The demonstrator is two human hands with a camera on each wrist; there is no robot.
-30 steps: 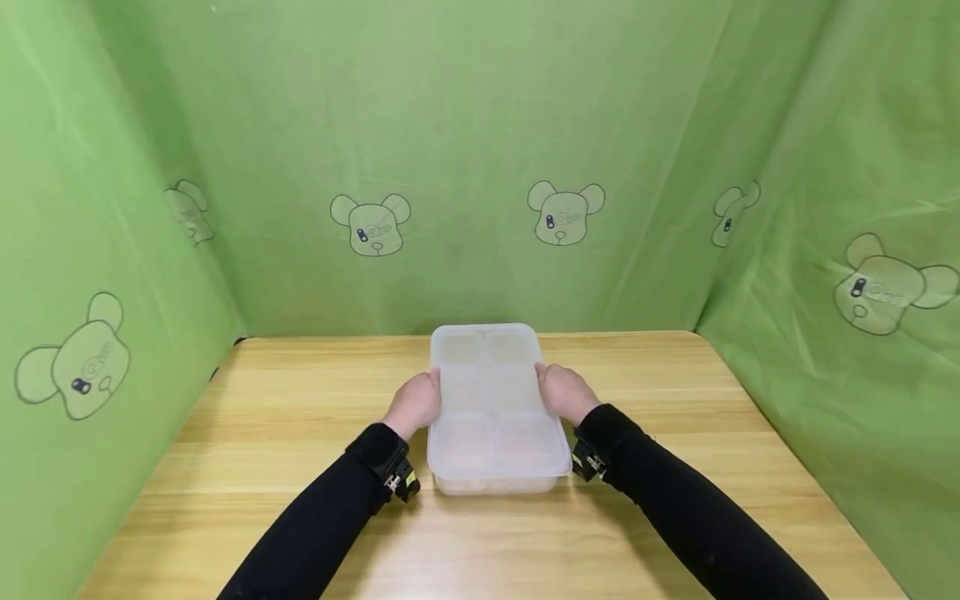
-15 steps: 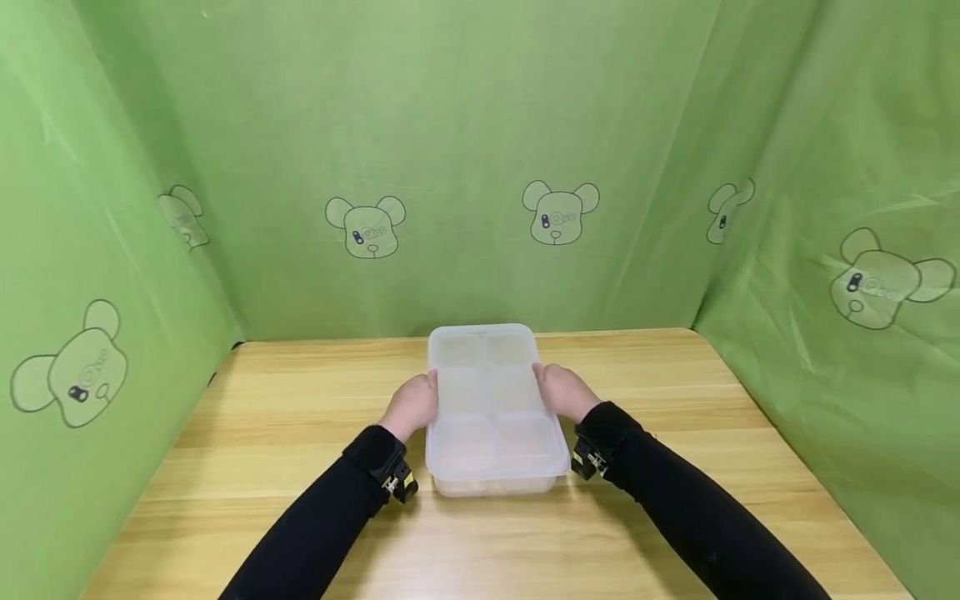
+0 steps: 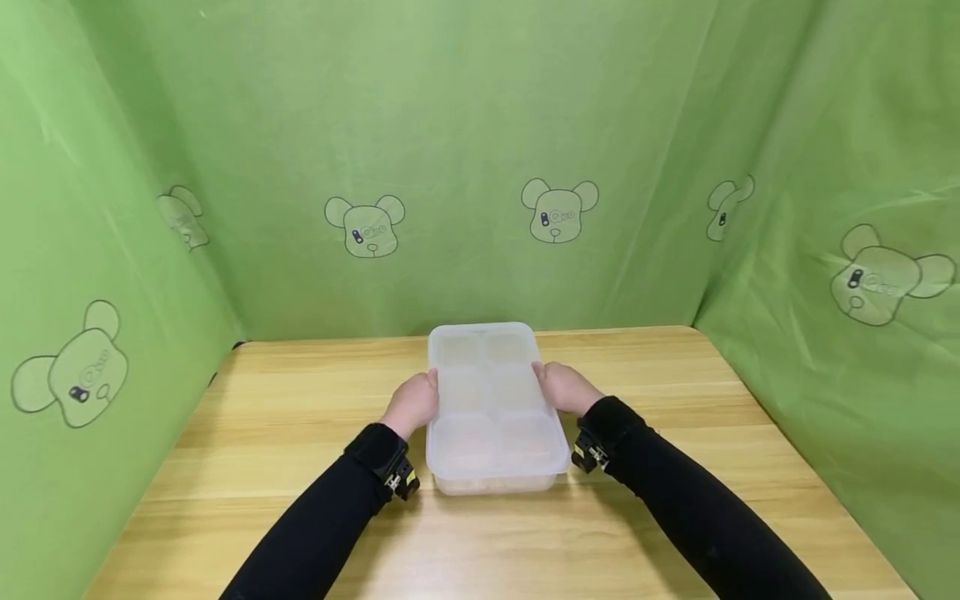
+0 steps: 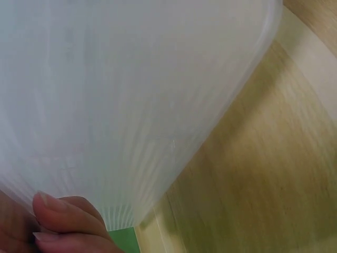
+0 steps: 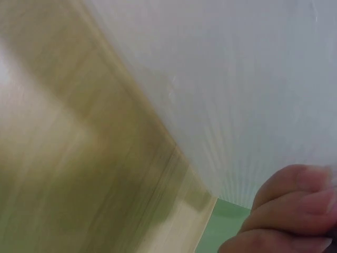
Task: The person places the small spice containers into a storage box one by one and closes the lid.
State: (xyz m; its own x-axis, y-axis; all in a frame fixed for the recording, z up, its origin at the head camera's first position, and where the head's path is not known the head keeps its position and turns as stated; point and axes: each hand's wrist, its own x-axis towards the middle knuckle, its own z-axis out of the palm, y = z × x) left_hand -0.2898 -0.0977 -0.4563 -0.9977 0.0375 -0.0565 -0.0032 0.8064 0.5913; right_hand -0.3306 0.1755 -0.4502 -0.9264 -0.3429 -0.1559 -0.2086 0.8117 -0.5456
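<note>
A translucent white plastic food storage box stands lengthwise at the middle of the table, its lid on top. Through the lid, several square compartments show faintly. My left hand grips the box's left side, with the thumb up at the lid's rim. On the opposite side my right hand holds it the same way. In the left wrist view, curled fingers sit against the ribbed wall. Curled fingers also show beside the wall in the right wrist view.
The wooden table spreads out around the box. Green cloth printed with bear heads hangs behind it and along both sides. The far table edge lies just beyond the box. Black sleeves and wrist cameras are near its front corners.
The head view has shifted slightly. Both hands keep the same hold, and the box stays about where it was.
</note>
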